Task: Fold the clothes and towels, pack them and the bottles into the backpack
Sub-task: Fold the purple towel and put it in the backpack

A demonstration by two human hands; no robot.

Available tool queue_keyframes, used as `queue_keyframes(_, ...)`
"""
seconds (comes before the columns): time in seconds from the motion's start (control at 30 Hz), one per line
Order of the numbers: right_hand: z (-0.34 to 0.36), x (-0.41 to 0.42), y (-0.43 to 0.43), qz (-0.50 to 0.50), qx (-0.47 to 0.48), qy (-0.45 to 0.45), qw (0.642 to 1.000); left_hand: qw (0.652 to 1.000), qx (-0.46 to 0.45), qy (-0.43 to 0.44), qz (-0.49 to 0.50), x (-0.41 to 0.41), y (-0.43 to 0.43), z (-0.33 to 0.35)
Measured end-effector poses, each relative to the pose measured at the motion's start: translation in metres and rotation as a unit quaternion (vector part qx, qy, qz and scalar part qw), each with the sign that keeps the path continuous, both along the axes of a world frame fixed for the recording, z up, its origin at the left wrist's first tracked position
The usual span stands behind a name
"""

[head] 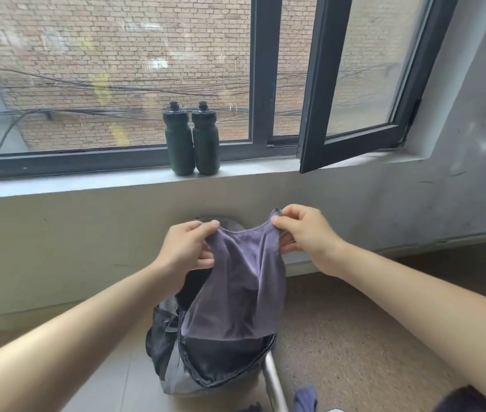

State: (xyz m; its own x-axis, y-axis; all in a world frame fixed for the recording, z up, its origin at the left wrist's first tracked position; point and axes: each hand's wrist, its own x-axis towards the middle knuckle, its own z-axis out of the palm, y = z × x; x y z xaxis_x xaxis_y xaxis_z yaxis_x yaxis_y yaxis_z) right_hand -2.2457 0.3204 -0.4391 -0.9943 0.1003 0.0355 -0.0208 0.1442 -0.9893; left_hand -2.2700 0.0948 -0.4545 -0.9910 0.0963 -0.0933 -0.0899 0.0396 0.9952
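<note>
Towel (244, 281) hangs between left hand (186, 248) and right hand (304, 236), each grip pinching an upper corner.

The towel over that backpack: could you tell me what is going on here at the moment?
A person holds a purple-grey towel up by its top edge, the left hand and the right hand each pinching a corner, so it hangs over the open backpack on the floor. One dark bottle and a second bottle stand side by side on the windowsill, not yet packed.
</note>
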Motion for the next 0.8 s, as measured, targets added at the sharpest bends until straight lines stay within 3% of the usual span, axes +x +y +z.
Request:
queue_keyframes(0.27, 0.001, 0.014, -0.027, 0.126, 0.131, 0.057, 0.982, 0.993, -0.028, 0.06, -0.096, 0.019, 0.019, 0.004)
queue_keyframes(0.37, 0.005, 0.018, -0.024, 0.157, 0.123, 0.058, 0.978, 0.992, -0.02, 0.07, -0.101, 0.021, 0.017, 0.006)
queue_keyframes(0.8, 0.004, 0.017, -0.023, 0.118, 0.187, 0.153, 0.963, 0.974, -0.07, 0.182, -0.115, 0.023, 0.015, 0.003)
